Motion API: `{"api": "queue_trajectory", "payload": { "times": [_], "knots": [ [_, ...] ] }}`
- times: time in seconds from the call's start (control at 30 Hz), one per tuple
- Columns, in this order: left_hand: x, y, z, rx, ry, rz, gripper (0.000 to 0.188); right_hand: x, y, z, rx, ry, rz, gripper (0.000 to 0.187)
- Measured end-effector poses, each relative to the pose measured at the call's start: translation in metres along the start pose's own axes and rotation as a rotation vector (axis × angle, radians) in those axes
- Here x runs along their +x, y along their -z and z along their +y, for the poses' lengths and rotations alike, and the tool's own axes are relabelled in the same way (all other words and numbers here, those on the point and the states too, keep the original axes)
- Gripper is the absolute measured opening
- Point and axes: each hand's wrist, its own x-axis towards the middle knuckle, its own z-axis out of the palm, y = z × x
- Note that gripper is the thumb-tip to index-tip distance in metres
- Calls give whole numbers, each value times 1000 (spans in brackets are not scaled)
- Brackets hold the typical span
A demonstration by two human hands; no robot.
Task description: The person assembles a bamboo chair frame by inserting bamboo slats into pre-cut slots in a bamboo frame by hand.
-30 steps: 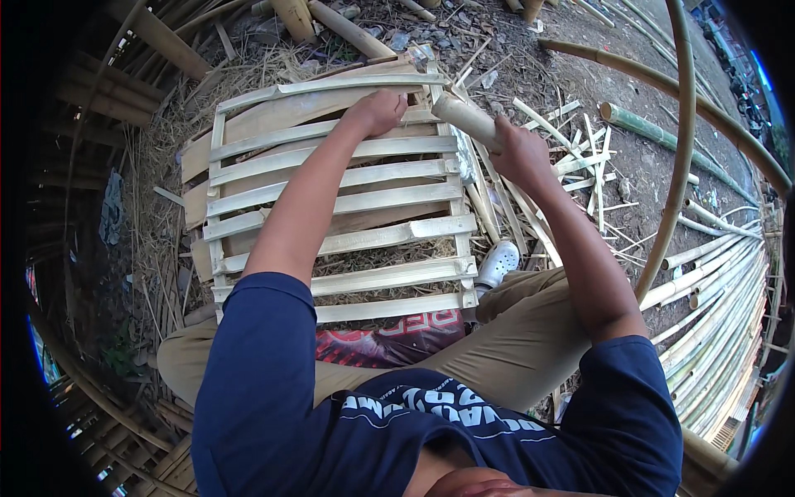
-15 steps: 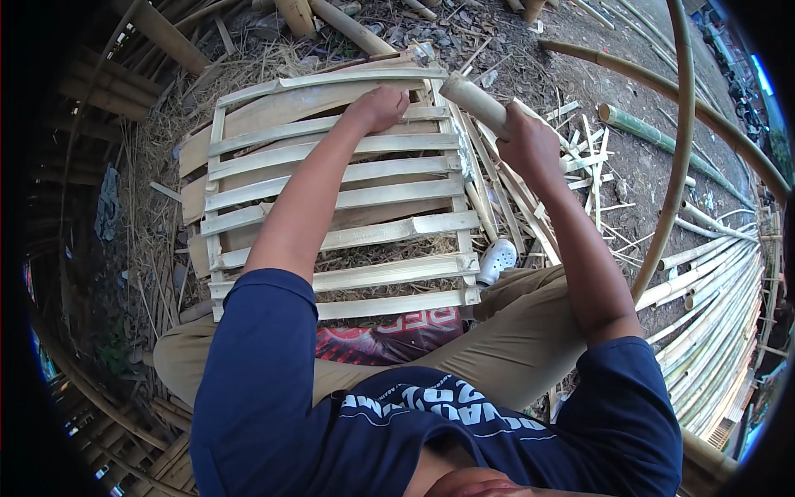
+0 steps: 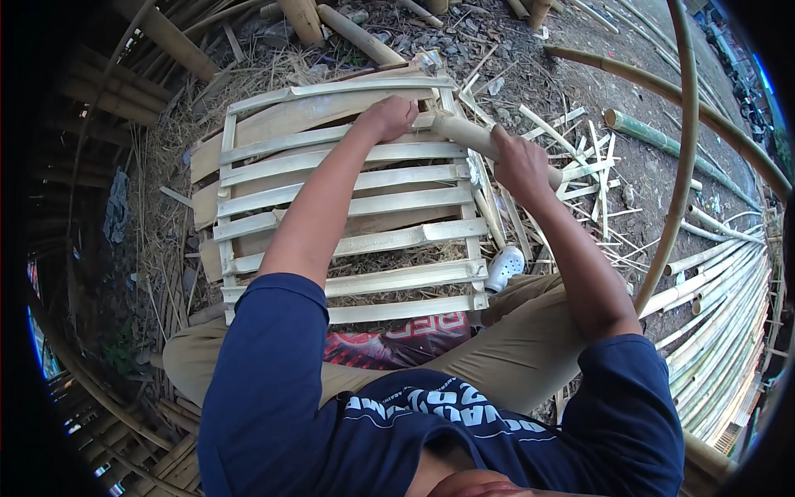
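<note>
Shifted bamboo tube point(image 3: 466, 136) — pale, thick, cylindrical

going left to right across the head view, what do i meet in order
Blue-grey cloth → left hand over the slatted frame → right hand gripping a bamboo piece → scattered split strips → long stacked poles.

Open middle, barred right side
Above the pale, flat-slatted bamboo frame point(image 3: 406, 236), space lies open between the person's bare forearms point(image 3: 331, 199); a long, curved tan bamboo pole point(image 3: 684, 170) bars the way farther right.
</note>
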Motion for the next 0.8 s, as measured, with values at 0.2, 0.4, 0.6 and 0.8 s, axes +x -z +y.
{"api": "queue_trajectory", "payload": {
  "times": [0.2,0.4,0.6,0.8],
  "knots": [
    [8,5,-5,-7,70,-41,63,7,25,1,-35,-35,114,31],
    [10,-2,-8,-54,-13,63,63,3,11,11,-27,-53,16,31],
    [7,0,-11,-55,-10,81,63,6,48,-21,226,-131,462,38],
    [5,0,-17,-34,-113,100,62,-1,-7,22,-153,-28,-121,28]
  ]
}}
